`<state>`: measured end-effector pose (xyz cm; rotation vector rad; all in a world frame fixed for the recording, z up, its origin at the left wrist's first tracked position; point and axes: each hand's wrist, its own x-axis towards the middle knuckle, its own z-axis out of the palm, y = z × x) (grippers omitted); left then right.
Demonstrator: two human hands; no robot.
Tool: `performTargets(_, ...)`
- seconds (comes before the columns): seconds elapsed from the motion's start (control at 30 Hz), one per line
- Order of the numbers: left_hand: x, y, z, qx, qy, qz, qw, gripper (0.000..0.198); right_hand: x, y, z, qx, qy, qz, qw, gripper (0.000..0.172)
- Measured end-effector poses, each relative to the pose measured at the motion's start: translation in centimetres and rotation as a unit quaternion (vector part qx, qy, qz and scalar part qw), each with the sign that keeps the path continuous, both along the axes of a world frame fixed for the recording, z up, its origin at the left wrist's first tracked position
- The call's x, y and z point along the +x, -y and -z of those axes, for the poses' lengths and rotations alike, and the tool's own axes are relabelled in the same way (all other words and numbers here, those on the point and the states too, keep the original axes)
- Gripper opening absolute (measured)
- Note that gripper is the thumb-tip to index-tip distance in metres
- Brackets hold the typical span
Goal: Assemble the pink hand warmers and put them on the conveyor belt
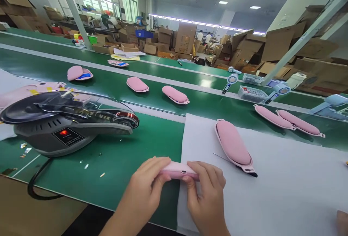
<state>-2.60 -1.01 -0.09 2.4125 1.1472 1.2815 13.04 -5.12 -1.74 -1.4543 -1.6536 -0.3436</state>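
Note:
Between my two hands is a pink oval case point(178, 170), held level above the bench edge, with a small dark slot on the side toward me. My left hand point(148, 181) pinches its left end, fingers over the top and thumb below. Its right end is gripped the same way by my right hand point(205, 185). Beyond my right hand, another pink case point(234, 143) rests on a white sheet point(285, 185), with a dark piece poking out at its near end. A thin dark rod lies beside that case.
A grey and black machine point(73, 127) with a red light stands left on the green bench point(152, 134). Several pink cases, including one point(175, 94), lie along the green belt point(108, 83). Light-blue handheld fans point(231, 81) and a clear parts tub point(251, 94) stand at right.

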Motion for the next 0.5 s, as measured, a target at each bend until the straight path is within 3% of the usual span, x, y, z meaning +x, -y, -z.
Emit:
performTargets(0.17,-0.4,-0.9,-1.0,0.043,0.008,0.007,0.999,0.024,-1.0,-0.2,0.1,0.024,-0.013,0.047,0.999,0.016)
performTargets(0.3,-0.2,-0.8,-1.1,0.031,-0.006,0.023,0.999,0.023,-1.3,-0.1,-0.2,0.011,-0.019,0.040,0.999,0.016)
performTargets(0.5,1.4,0.7,0.0,0.007,-0.059,-0.052,0.997,0.027,-0.4,0.2,-1.1,-0.050,0.010,0.002,0.999,0.023)
